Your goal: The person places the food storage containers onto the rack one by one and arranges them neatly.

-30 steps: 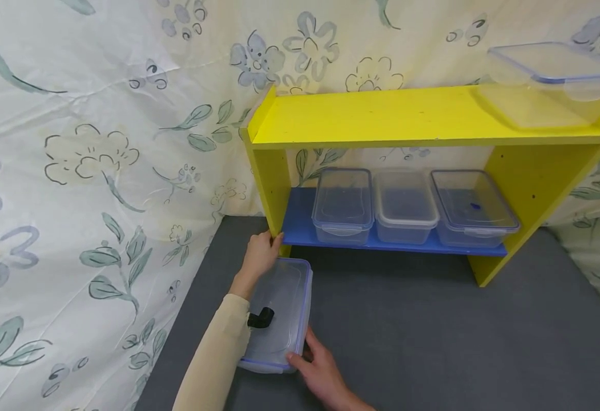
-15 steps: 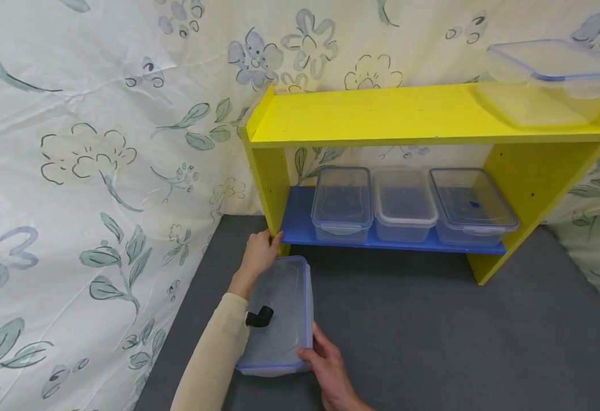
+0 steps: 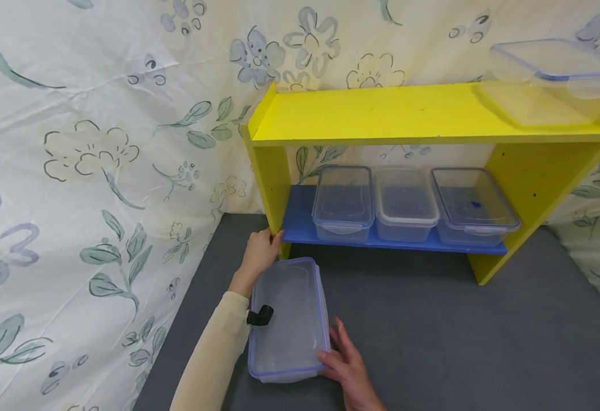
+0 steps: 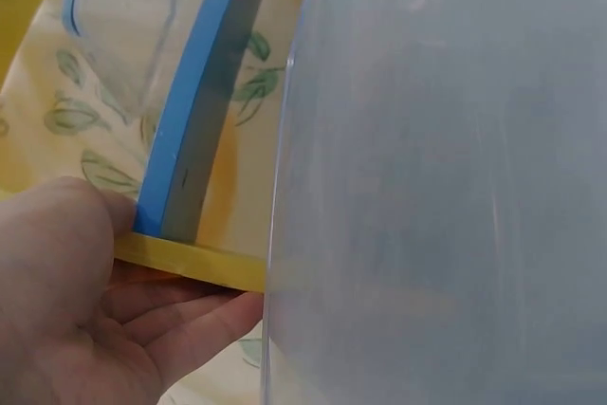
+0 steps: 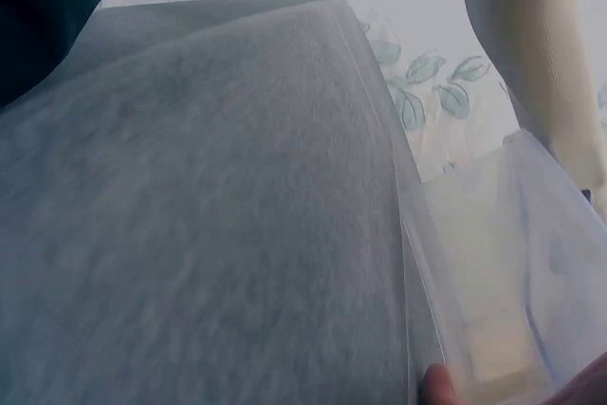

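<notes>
My left hand grips the lower left side panel of a yellow shelf unit; in the left wrist view the fingers curl under its edge by the blue shelf board. A clear plastic food container with a blue-rimmed lid lies below that arm, partly behind the sleeve. At its front right corner my right hand holds it, thumb at the lid's rim and fingers along the side. One fingertip shows against the container wall in the right wrist view.
On the blue board stand three lidded containers: left, middle and right. Another container sits on top of the unit at the right. Floral cloth hangs behind the dark grey tabletop.
My right hand has shifted the container to the right, out from under the left forearm, and turned it slightly. The left hand has stayed on the shelf panel.
</notes>
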Available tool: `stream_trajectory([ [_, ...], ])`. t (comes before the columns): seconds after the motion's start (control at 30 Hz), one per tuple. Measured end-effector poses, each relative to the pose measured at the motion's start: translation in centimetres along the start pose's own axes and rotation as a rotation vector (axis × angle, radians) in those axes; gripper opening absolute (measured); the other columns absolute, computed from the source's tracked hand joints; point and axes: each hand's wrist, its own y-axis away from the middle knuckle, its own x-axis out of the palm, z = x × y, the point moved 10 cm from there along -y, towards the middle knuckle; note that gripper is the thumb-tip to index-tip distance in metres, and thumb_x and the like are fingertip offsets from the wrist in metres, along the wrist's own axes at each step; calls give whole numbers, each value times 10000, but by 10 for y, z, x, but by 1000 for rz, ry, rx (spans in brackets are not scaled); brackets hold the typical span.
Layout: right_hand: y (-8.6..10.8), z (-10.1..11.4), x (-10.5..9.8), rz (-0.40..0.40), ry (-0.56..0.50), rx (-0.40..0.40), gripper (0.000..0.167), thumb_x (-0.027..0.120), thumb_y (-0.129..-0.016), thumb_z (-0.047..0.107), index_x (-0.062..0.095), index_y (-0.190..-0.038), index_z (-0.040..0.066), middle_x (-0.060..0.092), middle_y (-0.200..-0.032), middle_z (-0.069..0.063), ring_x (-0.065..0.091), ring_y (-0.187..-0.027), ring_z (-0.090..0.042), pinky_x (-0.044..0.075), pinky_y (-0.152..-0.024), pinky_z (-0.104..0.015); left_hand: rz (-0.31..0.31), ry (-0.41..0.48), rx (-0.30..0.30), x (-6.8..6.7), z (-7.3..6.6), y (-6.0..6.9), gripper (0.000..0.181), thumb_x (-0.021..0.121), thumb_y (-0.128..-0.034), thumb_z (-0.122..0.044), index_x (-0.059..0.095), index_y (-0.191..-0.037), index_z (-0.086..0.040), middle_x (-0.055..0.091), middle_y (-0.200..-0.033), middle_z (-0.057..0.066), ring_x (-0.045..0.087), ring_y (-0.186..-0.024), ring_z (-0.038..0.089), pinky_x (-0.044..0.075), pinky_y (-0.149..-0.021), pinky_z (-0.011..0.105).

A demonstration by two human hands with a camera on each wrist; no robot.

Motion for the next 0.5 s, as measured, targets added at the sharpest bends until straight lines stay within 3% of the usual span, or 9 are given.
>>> stream_trajectory([
  [0.17, 2, 4, -13, -1, 15, 5, 738, 613, -937, 123, 197, -1546, 104, 165, -1592, -236, 618, -1032, -34, 547, -818, -315, 2, -2, 5, 0, -1, -1, 377, 525, -1009, -299, 522, -701, -82, 424, -520, 21, 412, -399, 150, 305, -392, 249],
  [0.5, 13, 10, -35, -11, 17, 16, 675, 615, -933, 109, 280, -1518, 97, 178, -1587, -208, 595, -1105, -67, 546, -847, -362, 0, 2, -3, 2, 1, -2, 377, 523, -1011, -298, 527, -706, -76, 406, -526, 12, 395, -416, 148, 292, -408, 250],
])
